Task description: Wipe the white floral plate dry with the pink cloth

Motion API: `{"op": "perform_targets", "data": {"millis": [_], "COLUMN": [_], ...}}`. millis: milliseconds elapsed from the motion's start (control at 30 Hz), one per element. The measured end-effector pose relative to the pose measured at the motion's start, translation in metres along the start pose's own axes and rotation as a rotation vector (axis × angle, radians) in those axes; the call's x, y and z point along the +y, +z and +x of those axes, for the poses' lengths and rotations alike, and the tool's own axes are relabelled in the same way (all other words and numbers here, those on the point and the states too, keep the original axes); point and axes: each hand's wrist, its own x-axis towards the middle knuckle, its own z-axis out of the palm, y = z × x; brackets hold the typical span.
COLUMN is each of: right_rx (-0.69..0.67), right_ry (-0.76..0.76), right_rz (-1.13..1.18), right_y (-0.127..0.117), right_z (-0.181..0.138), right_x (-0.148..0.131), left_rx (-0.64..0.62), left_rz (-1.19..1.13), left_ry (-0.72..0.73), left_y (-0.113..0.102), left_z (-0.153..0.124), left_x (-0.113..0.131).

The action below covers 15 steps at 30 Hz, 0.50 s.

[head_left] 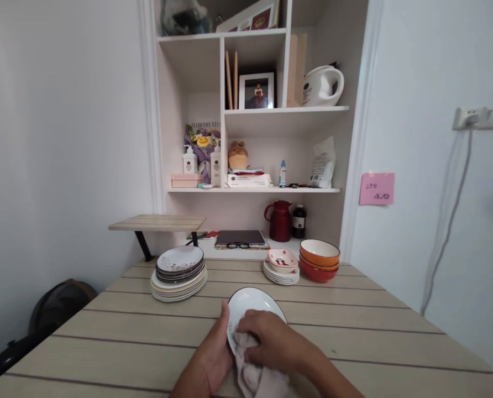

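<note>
A white plate (250, 303) with a dark rim is tilted up just above the wooden table (354, 331), low in the middle of the view. My left hand (217, 348) grips its left edge, thumb on the rim. Pressed onto the plate's face under my right hand (271, 340) is a pale cloth (250, 376), with the fingers closed over it. The cloth hangs down below the plate.
A stack of plates (179, 272) stands at the back left of the table. Small dishes (282, 266) and orange and red bowls (319, 260) stand at the back right. Behind are white shelves (286, 113), a red jug (279, 221) and a small raised shelf (157, 223).
</note>
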Motion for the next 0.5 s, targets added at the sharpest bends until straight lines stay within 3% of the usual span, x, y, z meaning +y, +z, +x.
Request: {"op": "perform_targets", "data": {"millis": [133,333,400,500], "right_rx": [0.229,0.442,0.418,0.307], "right_ry": [0.026,0.268,0.355,0.326], "right_rz": [-0.015,-0.175,-0.184,-0.139], "right_y": [0.013,-0.004,-0.011,-0.014], "right_z": [0.015,0.018,0.009,-0.004], "right_x": [-0.007,0.033,0.047,0.051], "left_rx": [0.103,-0.010,-0.014,0.002], "left_rz": [0.010,-0.008,-0.001,0.006], "left_ry": [0.009,0.099,0.100,0.093], "left_y": [0.003,0.001,0.000,-0.001], "left_z": [0.000,0.002,0.001,-0.001], "left_x": [-0.001,-0.001,0.000,-0.001]}}
